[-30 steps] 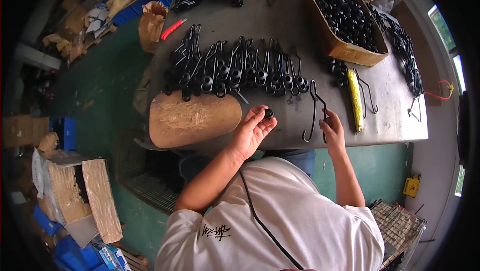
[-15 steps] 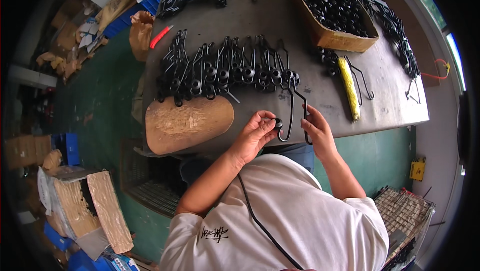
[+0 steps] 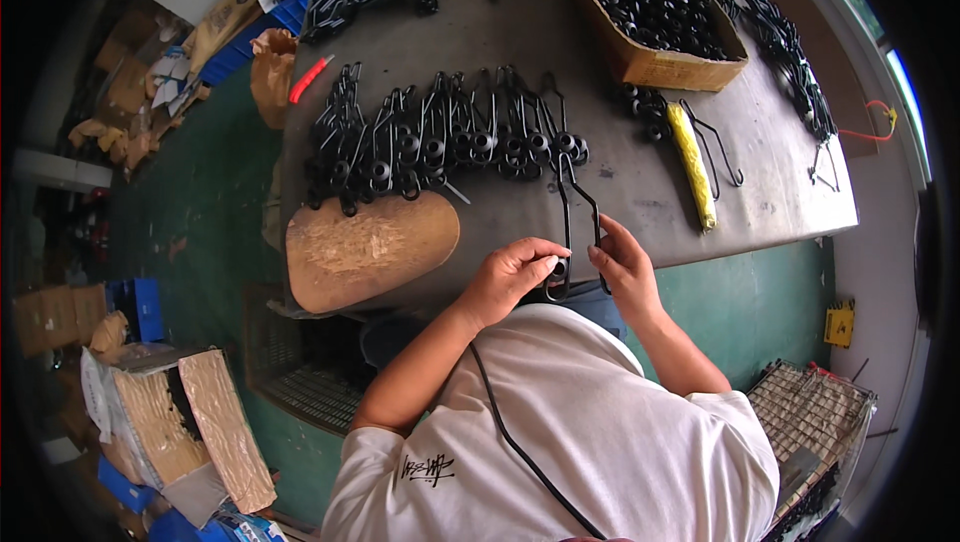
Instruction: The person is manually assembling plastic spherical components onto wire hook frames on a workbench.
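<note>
At the near edge of the grey table (image 3: 640, 192), my left hand (image 3: 515, 277) pinches a small black round cap against the lower end of a bent black wire hook (image 3: 575, 217). My right hand (image 3: 625, 267) grips the same hook's near leg from the right. The hook's far end reaches up to a long row of finished black hooks with caps (image 3: 440, 147) laid across the middle of the table.
A cardboard box of black caps (image 3: 650, 12) stands at the far right. A yellow tool (image 3: 692, 164) and loose wire hooks (image 3: 720, 147) lie right of my hands. A worn wooden board (image 3: 370, 247) lies left. More hooks (image 3: 790, 52) line the right edge.
My hands have drawn together at the table's near edge. The left hand brought a cap to the hook's lower end, and the right hand turned the hook upright toward the row.
</note>
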